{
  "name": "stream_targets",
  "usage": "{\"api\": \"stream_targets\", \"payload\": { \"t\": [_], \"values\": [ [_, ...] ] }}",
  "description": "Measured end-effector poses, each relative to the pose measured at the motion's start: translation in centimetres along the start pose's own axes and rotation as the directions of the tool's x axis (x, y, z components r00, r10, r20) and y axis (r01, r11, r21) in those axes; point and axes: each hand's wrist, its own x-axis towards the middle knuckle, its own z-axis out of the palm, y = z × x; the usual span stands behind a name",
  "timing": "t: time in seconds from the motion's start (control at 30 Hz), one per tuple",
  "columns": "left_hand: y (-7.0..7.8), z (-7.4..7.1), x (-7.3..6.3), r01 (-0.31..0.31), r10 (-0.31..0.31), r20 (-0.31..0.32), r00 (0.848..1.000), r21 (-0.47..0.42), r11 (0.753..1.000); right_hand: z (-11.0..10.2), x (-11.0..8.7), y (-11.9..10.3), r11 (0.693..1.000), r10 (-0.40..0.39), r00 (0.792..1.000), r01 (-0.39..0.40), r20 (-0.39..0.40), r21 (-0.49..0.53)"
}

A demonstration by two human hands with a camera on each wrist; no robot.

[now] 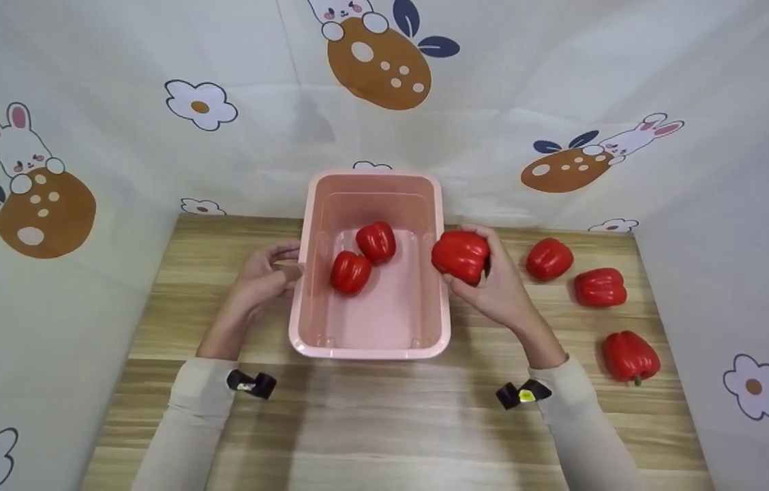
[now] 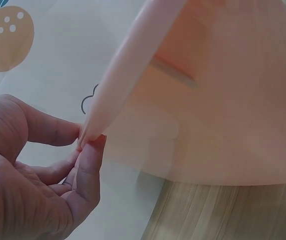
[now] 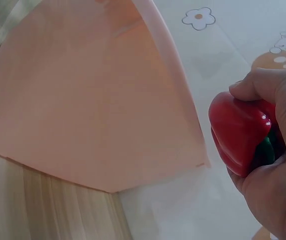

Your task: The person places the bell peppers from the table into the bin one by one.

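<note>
A pink plastic bin point(image 1: 371, 352) stands on the wooden table with two red bell peppers point(image 1: 376, 243) lying inside it. My left hand point(image 1: 263, 278) pinches the bin's left rim point(image 2: 113, 90) between thumb and fingers, as the left wrist view shows. In my right hand point(image 1: 499, 290) is another red bell pepper point(image 1: 461, 256), held just at the bin's right rim in the head view. The right wrist view shows that pepper point(image 3: 239, 131) gripped between thumb and fingers, its green stem turned toward the palm.
To the right on the table point(image 1: 384, 423) lie three more red bell peppers: one near the back point(image 1: 549, 259), one further right point(image 1: 600, 287) and one nearer the front point(image 1: 630, 357). A pale printed cloth point(image 1: 255, 157) hangs behind and along both sides.
</note>
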Motion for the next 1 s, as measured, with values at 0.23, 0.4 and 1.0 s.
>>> {"api": "stream_targets", "payload": {
  "t": [0.23, 0.4, 1.0],
  "values": [
    [-0.3, 0.2, 0.2, -0.018, 0.018, -0.017, 1.0, -0.004, 1.0, 1.2, 1.2, -1.1, 0.999, -0.035, 0.997, 0.037, 0.07, -0.02],
    [-0.3, 0.2, 0.2, -0.015, 0.014, -0.01, 1.0, -0.022, 1.0, 1.8, 1.7, -1.8, 0.99, -0.088, 0.989, 0.1, 0.122, -0.097],
    [-0.1, -0.1, 0.1, -0.013, 0.013, 0.006, 1.0, -0.014, 1.0, 3.3, 3.6, -3.2, 0.935, -0.093, 0.953, 0.183, 0.288, -0.305]
  ]
}}
